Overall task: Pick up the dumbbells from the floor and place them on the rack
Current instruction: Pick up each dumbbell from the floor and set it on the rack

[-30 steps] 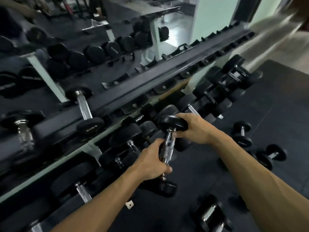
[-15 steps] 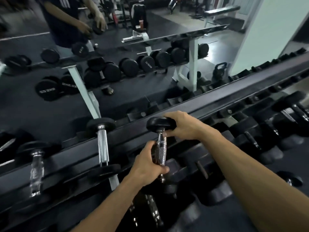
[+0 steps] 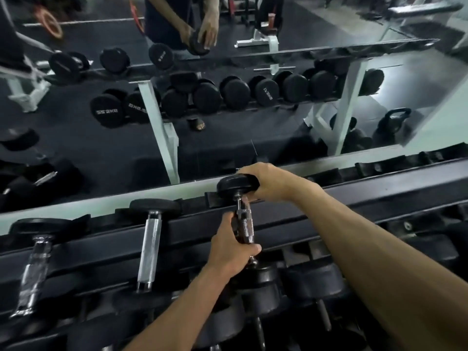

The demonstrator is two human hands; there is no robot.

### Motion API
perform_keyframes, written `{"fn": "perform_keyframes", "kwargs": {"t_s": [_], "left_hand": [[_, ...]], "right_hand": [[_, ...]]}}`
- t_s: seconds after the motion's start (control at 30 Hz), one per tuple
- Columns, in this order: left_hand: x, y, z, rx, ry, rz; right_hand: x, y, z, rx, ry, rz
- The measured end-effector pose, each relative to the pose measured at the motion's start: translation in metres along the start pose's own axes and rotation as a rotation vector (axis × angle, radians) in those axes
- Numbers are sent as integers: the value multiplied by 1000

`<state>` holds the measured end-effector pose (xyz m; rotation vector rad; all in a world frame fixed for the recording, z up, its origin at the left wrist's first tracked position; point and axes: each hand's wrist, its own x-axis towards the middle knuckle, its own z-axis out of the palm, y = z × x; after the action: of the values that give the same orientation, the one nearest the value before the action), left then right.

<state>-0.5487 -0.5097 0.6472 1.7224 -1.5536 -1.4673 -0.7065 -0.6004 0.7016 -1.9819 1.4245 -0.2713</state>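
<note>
The left grip [image 3: 231, 247] is clenched around the knurled chrome handle of a dumbbell [image 3: 243, 224], fingers wrapped under the bar and the thumb lying across its lower end. The right grip [image 3: 266, 183] grasps the dumbbell's far head, a round black rubber disc, with fingers curled over its top edge and right side. The dumbbell lies across the top tier of the rack [image 3: 354, 198], a long black metal rail with black cradle pads; the far head sits at the back cradle by the mirror [image 3: 228, 153], while the near head, dark and rounded, shows just below the left grip. Whether the weight fully rests on the rail cannot be told.

To the left on the same tier lie 2 more dumbbells: 1 with a smooth, matte silver handle [image 3: 149, 249] and black disc heads, and 1 with a shiny chrome handle [image 3: 33, 272] further left. On the lower tier under the arms sit several bulkier black rubber dumbbells [image 3: 311, 282], too dark and overlapped to count. The mirror reflects round black heads with white weight marks
</note>
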Motion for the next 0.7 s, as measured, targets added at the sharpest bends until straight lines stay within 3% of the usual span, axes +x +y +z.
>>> {"fn": "perform_keyframes", "kwargs": {"t_s": [0.7], "left_hand": [[27,-18,16,-41,28,-57]], "right_hand": [[29,35,20,89,-68,-5]]}}
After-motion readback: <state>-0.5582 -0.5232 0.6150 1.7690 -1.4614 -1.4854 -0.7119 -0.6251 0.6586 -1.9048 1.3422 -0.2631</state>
